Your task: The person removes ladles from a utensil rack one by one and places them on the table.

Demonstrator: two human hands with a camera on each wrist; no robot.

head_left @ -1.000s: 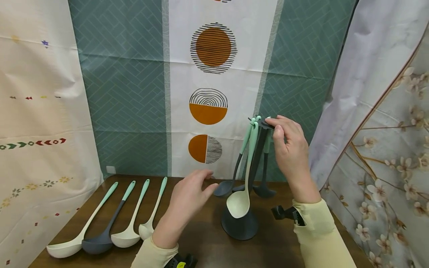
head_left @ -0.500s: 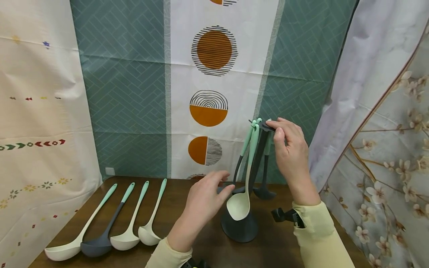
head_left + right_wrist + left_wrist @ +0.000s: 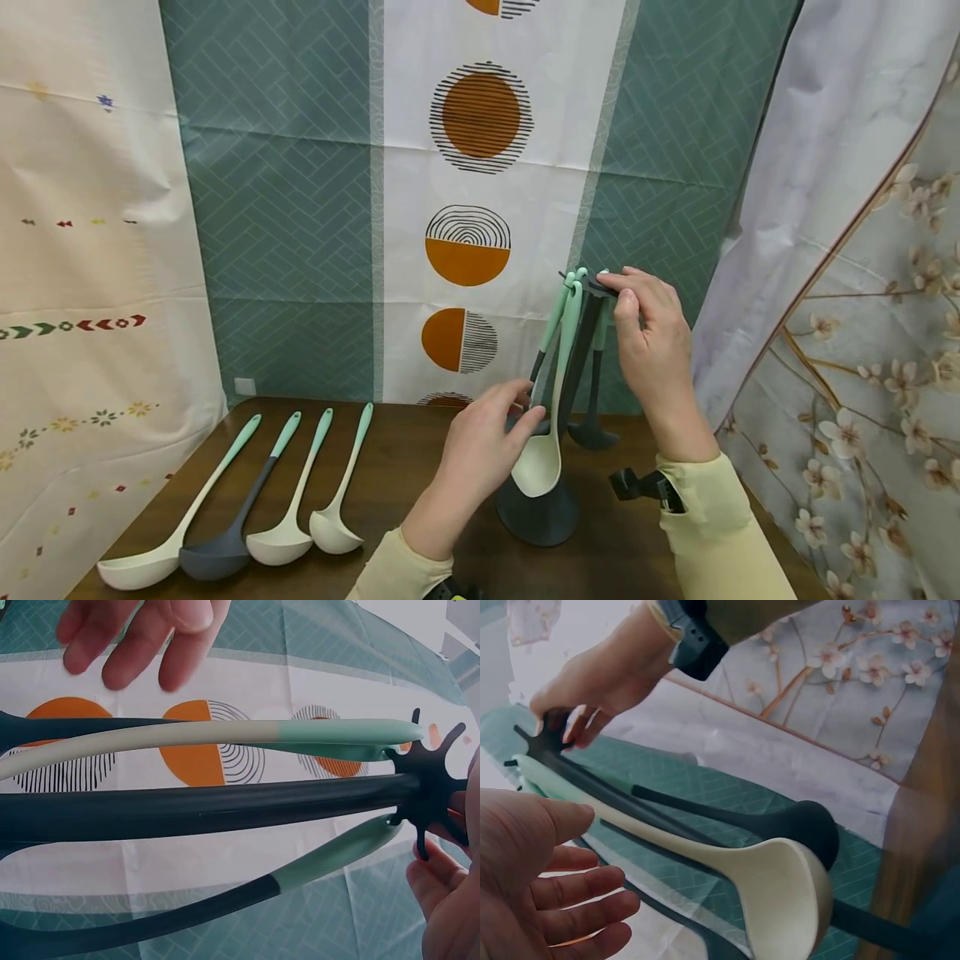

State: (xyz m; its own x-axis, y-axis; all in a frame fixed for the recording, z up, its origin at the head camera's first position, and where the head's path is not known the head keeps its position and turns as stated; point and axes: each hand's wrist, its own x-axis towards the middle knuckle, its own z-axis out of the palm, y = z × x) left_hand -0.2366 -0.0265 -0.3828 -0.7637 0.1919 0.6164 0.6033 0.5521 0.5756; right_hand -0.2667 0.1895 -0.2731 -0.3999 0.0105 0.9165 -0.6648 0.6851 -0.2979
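A cream ladle with a mint handle [image 3: 538, 465] hangs from the dark utensil stand [image 3: 537, 525], its bowl toward me. My left hand [image 3: 486, 446] is beside its lower handle, thumb and fingers spread apart; in the left wrist view the left hand [image 3: 532, 877] shows a gap between thumb and fingers, with nothing held. My right hand [image 3: 654, 346] grips the hooked top of the stand, fingers and thumb around the hook ring [image 3: 427, 787] in the right wrist view. Other dark utensils with mint handles hang there too, including a dark ladle [image 3: 594, 435] at the right.
Several ladles lie in a row on the wooden table [image 3: 405, 475] at the left: a large cream ladle [image 3: 142, 571], a dark grey ladle [image 3: 213, 560] and smaller cream ones. A patterned cloth backdrop [image 3: 285, 208] stands behind; a floral curtain [image 3: 847, 433] borders the right.
My left hand has moved rightward to the hanging cream ladle, now overlapping the edge of its bowl in the head view. The right hand stays on the stand's top.
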